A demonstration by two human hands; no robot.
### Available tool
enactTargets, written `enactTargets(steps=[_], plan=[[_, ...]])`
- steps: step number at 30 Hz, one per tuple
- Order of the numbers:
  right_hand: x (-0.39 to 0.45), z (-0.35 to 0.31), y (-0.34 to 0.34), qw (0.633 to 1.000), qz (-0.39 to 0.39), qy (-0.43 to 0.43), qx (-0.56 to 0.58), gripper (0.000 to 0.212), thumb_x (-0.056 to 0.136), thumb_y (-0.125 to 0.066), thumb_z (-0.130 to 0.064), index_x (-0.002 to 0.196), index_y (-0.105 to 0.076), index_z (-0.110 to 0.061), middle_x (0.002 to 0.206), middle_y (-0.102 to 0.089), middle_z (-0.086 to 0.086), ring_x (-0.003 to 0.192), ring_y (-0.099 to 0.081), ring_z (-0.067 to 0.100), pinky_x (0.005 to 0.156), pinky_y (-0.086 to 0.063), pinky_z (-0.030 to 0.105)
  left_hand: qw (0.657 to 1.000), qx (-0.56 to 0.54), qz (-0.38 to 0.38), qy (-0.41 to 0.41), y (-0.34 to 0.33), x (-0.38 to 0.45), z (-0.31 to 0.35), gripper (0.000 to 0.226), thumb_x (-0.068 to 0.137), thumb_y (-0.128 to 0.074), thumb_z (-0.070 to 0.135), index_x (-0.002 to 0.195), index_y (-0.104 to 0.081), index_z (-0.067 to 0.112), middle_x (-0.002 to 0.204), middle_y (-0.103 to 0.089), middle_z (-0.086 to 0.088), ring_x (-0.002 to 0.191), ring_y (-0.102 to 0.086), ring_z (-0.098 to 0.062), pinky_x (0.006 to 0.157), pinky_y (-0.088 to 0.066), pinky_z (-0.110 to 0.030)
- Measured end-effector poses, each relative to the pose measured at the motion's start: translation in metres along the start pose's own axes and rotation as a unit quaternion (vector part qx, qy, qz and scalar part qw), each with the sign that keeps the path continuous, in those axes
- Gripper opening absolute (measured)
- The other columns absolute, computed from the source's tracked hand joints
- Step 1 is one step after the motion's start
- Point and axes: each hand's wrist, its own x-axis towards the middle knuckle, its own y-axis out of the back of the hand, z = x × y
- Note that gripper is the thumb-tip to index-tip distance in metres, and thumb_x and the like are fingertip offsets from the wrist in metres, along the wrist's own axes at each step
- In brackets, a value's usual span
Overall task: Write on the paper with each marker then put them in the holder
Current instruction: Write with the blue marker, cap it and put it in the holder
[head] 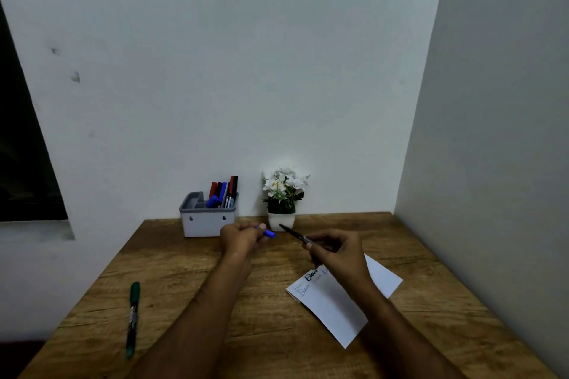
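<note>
Both forearms reach forward from the bottom edge over the wooden counter (191,295), converging toward its far side. The left hand (241,238) is raised just above the surface in front of the grey holder (207,220), its back toward the camera and its fingers curled in; its grip is pressed together around a blue cap (268,233), whose end juts out to the right past the thumb. The right hand (337,251) sits to the right and slightly nearer, above the top edge of the paper (341,301), wrist bent so the knuckles face left. Its grip pinches the barrel of an uncapped marker (294,233) between thumb and fingertips, and the marker slants up and left with its dark tip pointing at the cap, a small gap between the two. The paper lies flat on the counter at an angle, partly under the right wrist, with several short words written near its top-left corner in black, blue and a fainter colour. A green marker (133,318) lies alone on the counter well to the left, capped, roughly lengthwise toward the camera. The holder stands against the wall at the back with several markers upright in its right rear compartment, red, black and blue caps showing. Just beside it on the right stands a small white pot of white flowers (283,197), directly behind the marker tip.
</note>
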Motion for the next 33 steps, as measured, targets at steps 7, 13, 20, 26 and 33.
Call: enactTargets(steps=[7, 13, 20, 26, 33], plan=[[-0.008, 0.004, -0.009, 0.996, -0.021, 0.017, -0.08, 0.013, 0.087, -0.075, 0.003, 0.086, -0.08, -0.009, 0.065, -0.075, 0.012, 0.055, -0.072, 0.031, 0.057, -0.063, 0.047, 0.999, -0.035, 0.002, 0.008, 0.001, 0.002, -0.002, 0.021, 0.082, -0.071, -0.008, 0.102, -0.066, -0.01, 0.09, -0.069, -0.016, 0.072, -0.069, -0.02, 0.064, -0.061, -0.026], [-0.008, 0.003, -0.012, 0.997, -0.016, 0.013, -0.078, 0.009, 0.086, -0.076, 0.003, 0.09, -0.08, -0.004, 0.067, -0.076, 0.011, 0.055, -0.072, 0.026, 0.055, -0.062, 0.035, 1.0, -0.025, 0.005, 0.005, 0.0, 0.002, -0.007, 0.022, 0.081, -0.072, -0.008, 0.102, -0.065, -0.011, 0.097, -0.069, -0.021, 0.076, -0.07, -0.022, 0.065, -0.061, -0.027], [-0.009, 0.004, -0.012, 0.997, -0.017, 0.017, -0.071, 0.009, 0.086, -0.075, 0.005, 0.089, -0.079, -0.002, 0.068, -0.076, 0.012, 0.054, -0.072, 0.027, 0.054, -0.06, 0.031, 0.999, -0.021, 0.027, 0.009, 0.002, 0.002, -0.009, 0.02, 0.082, -0.072, -0.006, 0.101, -0.066, -0.009, 0.097, -0.069, -0.021, 0.077, -0.07, -0.023, 0.061, -0.06, -0.025], [-0.005, 0.008, -0.021, 0.997, -0.025, 0.009, -0.071, 0.009, 0.086, -0.074, 0.005, 0.09, -0.078, -0.002, 0.063, -0.074, 0.01, 0.051, -0.07, 0.021, 0.05, -0.054, 0.027, 1.0, 0.01, -0.009, 0.001, -0.007, -0.008, -0.015, 0.012, 0.082, -0.072, -0.007, 0.093, -0.068, -0.007, 0.087, -0.069, -0.017, 0.068, -0.07, -0.02, 0.059, -0.059, -0.025], [0.003, 0.007, -0.026, 0.998, -0.011, 0.018, -0.064, 0.011, 0.084, -0.076, 0.004, 0.076, -0.075, -0.003, 0.06, -0.071, 0.006, 0.052, -0.067, 0.017, 0.051, -0.052, 0.027, 0.999, 0.025, 0.026, -0.027, -0.017, -0.013, -0.016, 0.014, 0.077, -0.072, -0.013, 0.075, -0.067, 0.0, 0.076, -0.068, -0.019, 0.053, -0.066, -0.016, 0.054, -0.058, -0.025]])
